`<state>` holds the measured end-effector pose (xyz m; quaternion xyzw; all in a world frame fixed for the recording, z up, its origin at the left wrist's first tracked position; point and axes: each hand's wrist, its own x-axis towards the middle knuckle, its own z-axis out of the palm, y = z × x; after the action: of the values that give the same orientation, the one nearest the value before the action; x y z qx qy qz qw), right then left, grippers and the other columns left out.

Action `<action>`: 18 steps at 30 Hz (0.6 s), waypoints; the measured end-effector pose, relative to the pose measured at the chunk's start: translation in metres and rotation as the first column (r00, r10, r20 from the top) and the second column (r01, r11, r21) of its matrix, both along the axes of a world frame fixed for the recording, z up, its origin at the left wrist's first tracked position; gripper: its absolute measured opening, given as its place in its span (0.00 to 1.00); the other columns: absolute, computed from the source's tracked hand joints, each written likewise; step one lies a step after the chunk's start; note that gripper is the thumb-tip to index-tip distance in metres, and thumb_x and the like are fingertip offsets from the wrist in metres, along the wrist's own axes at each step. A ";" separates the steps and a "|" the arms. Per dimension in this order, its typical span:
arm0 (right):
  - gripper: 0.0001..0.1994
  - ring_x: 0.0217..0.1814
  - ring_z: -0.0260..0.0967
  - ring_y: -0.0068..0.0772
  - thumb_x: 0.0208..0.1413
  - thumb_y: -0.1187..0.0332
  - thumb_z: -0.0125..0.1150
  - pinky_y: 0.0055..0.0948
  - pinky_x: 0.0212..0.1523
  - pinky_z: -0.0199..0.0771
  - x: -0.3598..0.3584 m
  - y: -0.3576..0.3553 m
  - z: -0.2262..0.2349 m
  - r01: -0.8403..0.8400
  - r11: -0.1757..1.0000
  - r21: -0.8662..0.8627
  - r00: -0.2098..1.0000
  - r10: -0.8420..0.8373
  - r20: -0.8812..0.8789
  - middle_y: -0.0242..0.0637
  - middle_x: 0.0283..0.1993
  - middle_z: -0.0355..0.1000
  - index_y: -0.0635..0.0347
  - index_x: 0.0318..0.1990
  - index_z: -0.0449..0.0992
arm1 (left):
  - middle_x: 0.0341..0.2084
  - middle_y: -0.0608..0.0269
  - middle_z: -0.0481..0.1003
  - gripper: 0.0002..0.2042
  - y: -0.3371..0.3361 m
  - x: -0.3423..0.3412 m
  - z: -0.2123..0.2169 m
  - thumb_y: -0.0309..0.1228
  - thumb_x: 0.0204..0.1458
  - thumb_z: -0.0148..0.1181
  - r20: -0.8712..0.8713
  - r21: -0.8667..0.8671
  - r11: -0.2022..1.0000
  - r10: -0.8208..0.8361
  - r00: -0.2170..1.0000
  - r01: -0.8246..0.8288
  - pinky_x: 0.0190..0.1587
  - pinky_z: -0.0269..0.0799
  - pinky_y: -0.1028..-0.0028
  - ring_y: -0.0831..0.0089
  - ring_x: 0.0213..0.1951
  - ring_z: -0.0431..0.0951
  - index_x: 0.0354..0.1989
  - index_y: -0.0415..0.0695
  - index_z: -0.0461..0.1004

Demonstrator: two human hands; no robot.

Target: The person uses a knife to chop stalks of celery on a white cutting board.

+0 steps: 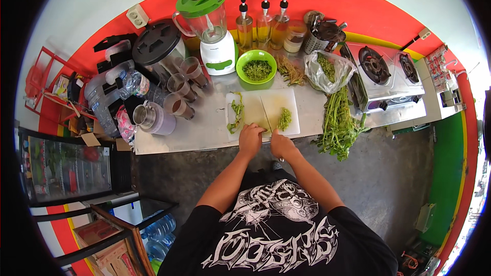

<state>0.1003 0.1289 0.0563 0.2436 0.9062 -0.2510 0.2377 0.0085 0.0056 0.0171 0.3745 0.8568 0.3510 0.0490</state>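
Head view, centre of frame: left hand (pixel 250 139) pressed flat, grip narrow, on greens at the near edge of a white cutting board (pixel 250 107) on the table (pixel 204 128), right hand (pixel 282 144) closed round a knife (pixel 266 115), chopped greens (pixel 284 118) just right of the blade.

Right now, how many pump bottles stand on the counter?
3: left pump bottle, middle pump bottle and right pump bottle stand in a row behind the green bowl.

bowl (pixel 256 66) behind board (pixel 255 108) — stove (pixel 387 74) right
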 end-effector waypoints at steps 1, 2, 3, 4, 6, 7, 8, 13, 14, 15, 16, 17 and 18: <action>0.19 0.47 0.76 0.65 0.58 0.71 0.51 0.53 0.48 0.77 0.000 -0.004 -0.004 0.003 1.000 -0.003 1.000 -0.003 0.001 0.68 0.42 0.76 0.73 0.53 0.58 | 0.31 0.62 0.78 0.11 -0.001 -0.002 -0.001 0.24 0.49 0.57 0.001 -0.003 1.000 -0.003 1.000 0.003 0.45 0.71 0.61 0.58 0.39 0.75 0.33 0.50 0.85; 0.19 0.47 0.76 0.65 0.57 0.72 0.52 0.53 0.49 0.77 0.005 -0.009 -0.006 0.014 1.000 0.024 1.000 -0.014 -0.026 0.67 0.42 0.76 0.73 0.53 0.58 | 0.31 0.62 0.78 0.11 0.000 0.000 -0.002 0.23 0.49 0.57 -0.006 0.017 1.000 0.012 1.000 -0.012 0.45 0.71 0.61 0.58 0.39 0.75 0.33 0.50 0.85; 0.20 0.47 0.76 0.65 0.57 0.72 0.52 0.53 0.49 0.76 0.010 -0.013 -0.009 0.025 0.998 0.051 0.998 -0.022 -0.053 0.67 0.42 0.76 0.74 0.53 0.58 | 0.31 0.63 0.78 0.11 0.000 0.002 -0.003 0.23 0.49 0.57 -0.013 0.038 0.999 0.028 1.000 -0.028 0.45 0.71 0.62 0.58 0.39 0.75 0.33 0.50 0.85; 0.20 0.47 0.76 0.65 0.57 0.72 0.52 0.53 0.49 0.76 0.010 -0.011 -0.012 0.029 0.998 0.051 0.999 -0.026 -0.045 0.67 0.42 0.76 0.74 0.53 0.58 | 0.31 0.63 0.78 0.11 0.000 0.004 -0.003 0.23 0.49 0.57 -0.005 0.038 0.999 0.024 1.000 -0.024 0.45 0.71 0.62 0.58 0.39 0.75 0.33 0.50 0.85; 0.22 0.48 0.76 0.65 0.56 0.73 0.54 0.52 0.50 0.76 0.000 -0.002 -0.002 -0.002 1.000 0.016 1.000 0.003 -0.020 0.67 0.43 0.75 0.75 0.55 0.57 | 0.31 0.63 0.77 0.10 -0.001 0.005 0.001 0.22 0.47 0.58 -0.038 0.047 0.999 0.008 0.999 -0.006 0.44 0.72 0.62 0.59 0.38 0.75 0.33 0.49 0.85; 0.22 0.48 0.76 0.65 0.56 0.73 0.54 0.52 0.50 0.76 -0.001 0.001 -0.001 -0.005 1.000 0.017 1.000 0.005 -0.015 0.67 0.43 0.75 0.75 0.55 0.57 | 0.31 0.63 0.77 0.10 -0.001 0.007 0.003 0.22 0.47 0.58 -0.032 0.048 0.999 0.010 0.999 -0.008 0.44 0.72 0.62 0.59 0.38 0.75 0.33 0.49 0.85; 0.24 0.49 0.76 0.64 0.56 0.72 0.54 0.52 0.50 0.76 -0.004 0.003 0.000 -0.022 1.000 0.008 1.000 0.022 0.014 0.67 0.43 0.76 0.76 0.56 0.56 | 0.31 0.63 0.77 0.10 -0.002 0.006 0.003 0.22 0.47 0.59 -0.052 0.053 0.999 0.012 0.999 -0.009 0.44 0.72 0.63 0.59 0.38 0.75 0.33 0.48 0.85; 0.26 0.48 0.76 0.63 0.56 0.72 0.54 0.51 0.50 0.77 0.007 -0.012 0.001 -0.020 0.999 0.045 0.999 0.019 0.028 0.66 0.41 0.76 0.78 0.59 0.54 | 0.30 0.65 0.77 0.10 -0.007 0.011 0.005 0.21 0.46 0.59 -0.095 0.064 0.998 0.027 0.995 -0.021 0.44 0.72 0.63 0.60 0.37 0.75 0.34 0.47 0.84; 0.26 0.48 0.76 0.63 0.56 0.73 0.53 0.51 0.50 0.77 0.005 -0.012 0.000 -0.017 0.999 0.041 1.000 0.017 0.000 0.67 0.41 0.76 0.78 0.59 0.54 | 0.31 0.65 0.77 0.10 -0.007 0.011 0.005 0.21 0.46 0.59 -0.109 0.049 0.999 0.025 0.994 -0.020 0.44 0.72 0.64 0.60 0.37 0.75 0.34 0.47 0.84; 0.26 0.48 0.76 0.63 0.56 0.74 0.53 0.50 0.50 0.77 0.004 -0.010 0.000 -0.013 0.999 0.037 0.999 0.014 -0.029 0.68 0.41 0.76 0.78 0.58 0.54 | 0.32 0.66 0.77 0.11 -0.006 0.012 0.005 0.21 0.46 0.58 -0.123 0.035 0.999 0.022 0.992 -0.018 0.44 0.72 0.64 0.61 0.38 0.75 0.34 0.48 0.83; 0.26 0.48 0.76 0.63 0.56 0.74 0.53 0.50 0.50 0.77 0.002 -0.005 0.000 -0.014 0.999 0.039 1.000 0.015 -0.026 0.68 0.41 0.76 0.78 0.58 0.54 | 0.32 0.66 0.77 0.11 -0.004 0.013 0.005 0.21 0.46 0.58 -0.120 0.037 0.999 0.023 0.993 -0.018 0.44 0.72 0.64 0.61 0.38 0.75 0.34 0.48 0.83; 0.26 0.49 0.76 0.63 0.55 0.74 0.54 0.50 0.50 0.77 -0.006 -0.001 0.006 -0.025 1.000 0.005 1.000 0.025 0.020 0.68 0.41 0.75 0.79 0.58 0.54 | 0.32 0.65 0.76 0.10 -0.004 0.011 0.003 0.21 0.46 0.58 -0.139 0.011 1.000 0.012 0.990 -0.011 0.44 0.72 0.63 0.60 0.38 0.75 0.34 0.47 0.83; 0.27 0.49 0.76 0.63 0.55 0.75 0.54 0.50 0.50 0.77 -0.010 0.000 0.011 -0.033 0.999 -0.030 0.997 0.035 0.064 0.69 0.42 0.75 0.79 0.59 0.54 | 0.31 0.65 0.76 0.09 -0.005 0.011 0.001 0.21 0.46 0.59 -0.158 -0.016 1.000 0.001 0.987 -0.003 0.43 0.72 0.62 0.59 0.38 0.75 0.33 0.47 0.83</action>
<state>0.0902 0.1289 0.0668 0.2325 0.8984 -0.2519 0.2746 0.0192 0.0006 0.0182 0.3998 0.8612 0.3135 -0.0164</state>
